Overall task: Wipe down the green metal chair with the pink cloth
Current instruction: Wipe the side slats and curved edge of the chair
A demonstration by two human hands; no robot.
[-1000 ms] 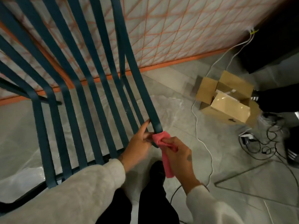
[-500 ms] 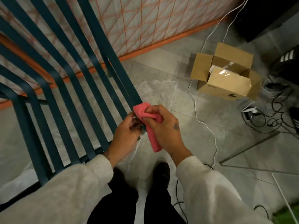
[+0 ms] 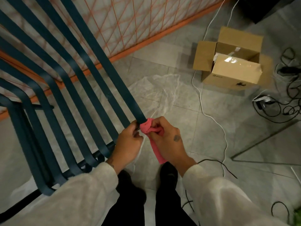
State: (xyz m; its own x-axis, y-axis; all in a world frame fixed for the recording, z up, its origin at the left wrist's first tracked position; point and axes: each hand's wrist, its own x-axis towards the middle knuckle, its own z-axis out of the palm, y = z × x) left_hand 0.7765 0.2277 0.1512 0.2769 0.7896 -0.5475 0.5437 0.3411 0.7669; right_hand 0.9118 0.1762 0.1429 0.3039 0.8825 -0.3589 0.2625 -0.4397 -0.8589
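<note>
A grey tiled floor (image 3: 244, 144) fills most of the head view, met at the top by a pale wall (image 3: 130, 18) crossed with orange lattice lines and an orange skirting strip. The green metal chair (image 3: 104, 70) takes up the left side, its long flat slats running diagonally from the upper left down toward the person's body and curving under at their lower ends. An open cardboard box (image 3: 234, 72) sits on the floor at the upper right, well apart from the chair. A crumpled clear plastic sheet (image 3: 162, 92) lies on the tiles between chair and box. A white cable (image 3: 200, 98) snakes past the box, and a tangle of black cables (image 3: 276, 108) lies at the right edge. The left hand (image 3: 128, 142), in a pale sleeve, has its fingers curled round the lower end of the outermost slat. The right hand (image 3: 169, 142) is clamped on the pink cloth (image 3: 146, 127), whose bunched top presses against that same slat just beside the left fingers, while its loose tail hangs down under the palm
</note>
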